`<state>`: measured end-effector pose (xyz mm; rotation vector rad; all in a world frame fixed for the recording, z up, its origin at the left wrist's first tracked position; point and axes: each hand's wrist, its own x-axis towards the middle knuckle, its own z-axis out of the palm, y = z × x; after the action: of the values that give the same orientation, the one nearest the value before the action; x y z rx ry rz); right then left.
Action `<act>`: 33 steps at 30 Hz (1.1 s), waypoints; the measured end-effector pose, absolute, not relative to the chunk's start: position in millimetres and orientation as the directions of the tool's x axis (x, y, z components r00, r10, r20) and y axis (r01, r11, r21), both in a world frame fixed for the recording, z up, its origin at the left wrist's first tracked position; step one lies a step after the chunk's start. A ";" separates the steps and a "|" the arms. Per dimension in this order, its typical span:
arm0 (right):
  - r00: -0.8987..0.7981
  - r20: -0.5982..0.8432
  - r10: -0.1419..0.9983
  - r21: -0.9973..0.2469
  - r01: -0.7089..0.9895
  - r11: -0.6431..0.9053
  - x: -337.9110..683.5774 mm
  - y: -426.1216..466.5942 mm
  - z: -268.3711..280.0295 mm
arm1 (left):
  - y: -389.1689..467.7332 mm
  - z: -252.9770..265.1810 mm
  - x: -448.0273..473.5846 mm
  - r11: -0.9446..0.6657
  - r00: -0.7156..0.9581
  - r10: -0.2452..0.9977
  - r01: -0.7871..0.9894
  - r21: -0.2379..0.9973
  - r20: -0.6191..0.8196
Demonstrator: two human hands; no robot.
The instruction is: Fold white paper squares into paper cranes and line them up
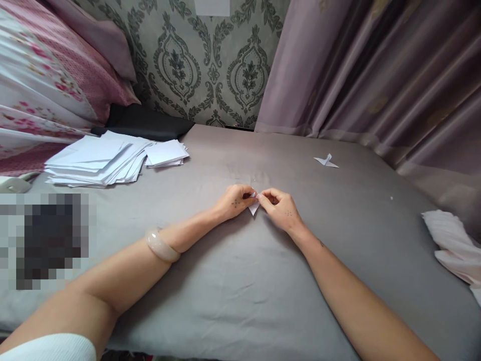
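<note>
Both of my hands meet near the middle of the grey sheet. Between them is a small folded white paper (254,208), its pointed end hanging down toward me. My left hand (237,200) pinches its left side between thumb and fingers. On the other side, the closed fingertips of my right hand (278,204) grip its upper right edge. The fingers hide the upper part of the paper, so its full shape cannot be made out. A finished-looking folded paper bird (326,161) lies apart at the far right.
A large stack of white paper sheets (93,163) lies at the far left, with a smaller stack of paper (167,153) beside it. Curtains (323,65) hang along the right. A crumpled pale cloth (451,240) lies at the right edge of the grey sheet (225,281).
</note>
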<state>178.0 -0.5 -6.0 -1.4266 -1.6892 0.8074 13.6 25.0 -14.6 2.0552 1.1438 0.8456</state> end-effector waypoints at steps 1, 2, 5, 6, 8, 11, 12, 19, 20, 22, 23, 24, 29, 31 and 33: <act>-0.070 0.153 0.986 -0.849 0.502 0.167 176.4 -0.6 -4.9 | 25.1 -14.8 13.7 -0.425 0.416 0.881 0.481 0.767 0.227; -0.059 0.152 0.987 -0.848 0.506 0.161 174.8 -0.6 -3.9 | 25.1 -14.6 13.8 -0.425 0.414 0.882 0.489 0.761 0.227; -0.021 0.136 0.990 -0.848 0.514 0.127 170.8 0.2 -1.5 | 24.1 -12.2 13.2 -0.433 0.409 0.882 0.507 0.746 0.235; -0.011 0.122 0.992 -0.849 0.516 0.111 170.0 0.5 -0.8 | 23.5 -10.9 12.7 -0.436 0.407 0.881 0.504 0.745 0.240; 0.007 0.087 0.996 -0.852 0.519 0.070 169.2 1.1 0.5 | 22.1 -8.4 11.6 -0.439 0.401 0.881 0.494 0.751 0.251; 0.026 0.026 0.999 -0.865 0.502 0.009 168.9 1.0 3.3 | 20.3 -6.4 10.2 -0.430 0.390 0.886 0.491 0.758 0.250; 0.027 0.003 1.000 -0.873 0.488 -0.010 168.9 0.8 4.5 | 20.0 -6.3 10.0 -0.425 0.386 0.889 0.497 0.757 0.246; 0.045 -0.146 0.988 -0.919 0.363 -0.153 168.2 2.8 10.3 | 20.6 -8.5 10.3 -0.378 0.348 0.912 0.517 0.768 0.215; 0.042 -0.155 0.987 -0.924 0.348 -0.160 168.4 3.3 10.4 | 20.5 -8.5 10.2 -0.380 0.357 0.910 0.516 0.768 0.211; 0.043 -0.172 0.984 -0.932 0.317 -0.177 168.7 4.3 10.5 | 20.3 -8.4 10.0 -0.388 0.368 0.905 0.515 0.764 0.211; 0.047 -0.190 0.981 -0.934 0.299 -0.196 168.7 4.6 10.7 | 20.2 -8.5 9.9 -0.391 0.371 0.904 0.516 0.762 0.213; 0.049 -0.216 0.975 -0.935 0.277 -0.221 168.8 4.8 11.1 | 20.2 -8.6 9.8 -0.395 0.373 0.903 0.517 0.760 0.215; 0.003 -0.364 0.931 -0.922 0.140 -0.361 169.7 5.0 14.0 | 21.0 -10.1 9.7 -0.413 0.381 0.896 0.526 0.743 0.229; -0.025 -0.394 0.919 -0.915 0.101 -0.390 171.2 5.4 14.9 | 21.2 -10.5 9.7 -0.422 0.384 0.893 0.533 0.734 0.235; -0.042 -0.414 0.909 -0.908 0.088 -0.409 173.0 6.1 15.6 | 21.1 -10.3 9.7 -0.430 0.391 0.889 0.538 0.725 0.238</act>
<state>173.0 6.1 15.6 -1.5499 -1.0811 1.5275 9.7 21.1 -10.3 2.1059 1.2182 0.8400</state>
